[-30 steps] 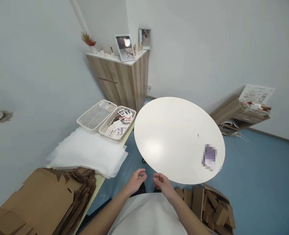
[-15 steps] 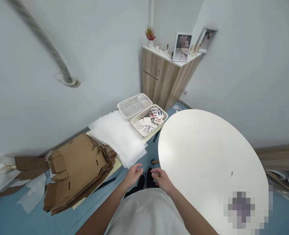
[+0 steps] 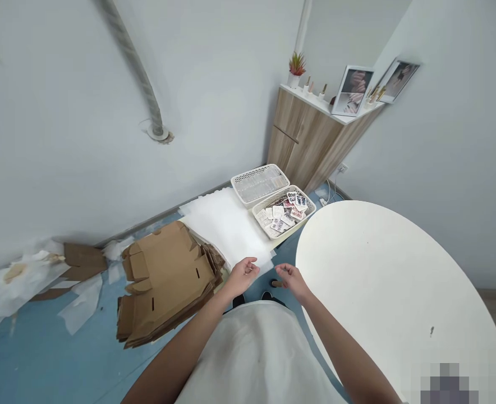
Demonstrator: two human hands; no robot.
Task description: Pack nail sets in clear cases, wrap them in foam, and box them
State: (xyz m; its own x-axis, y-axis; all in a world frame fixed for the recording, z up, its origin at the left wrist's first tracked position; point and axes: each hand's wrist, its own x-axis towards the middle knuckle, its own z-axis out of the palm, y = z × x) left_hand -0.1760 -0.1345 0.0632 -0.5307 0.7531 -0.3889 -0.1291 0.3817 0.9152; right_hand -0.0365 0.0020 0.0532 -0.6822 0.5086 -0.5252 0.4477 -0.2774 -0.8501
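My left hand (image 3: 243, 275) hangs in the air by the near edge of a stack of white translucent sheets (image 3: 226, 221), fingers loosely curled and apart, holding nothing. Close to the left rim of the round white table (image 3: 382, 269), my right hand (image 3: 292, 280) is raised with bent, parted fingers and nothing in it. A pile of flattened brown cardboard boxes (image 3: 168, 275) lies left of the sheets. Beyond them sit a white basket of small printed cards (image 3: 279, 216) and a second white basket with clear packets (image 3: 258, 182).
In the corner stands a wooden cabinet (image 3: 304, 134) bearing a potted plant (image 3: 297, 67), small bottles and picture frames (image 3: 353, 92). Plastic and cardboard scraps (image 3: 24, 280) litter the floor at the left. A cable runs down the wall behind.
The view has shifted, so the table, baskets and cabinet appear farther right. Both hands are higher in the picture, nearer the white sheets. Neither has taken hold of anything.
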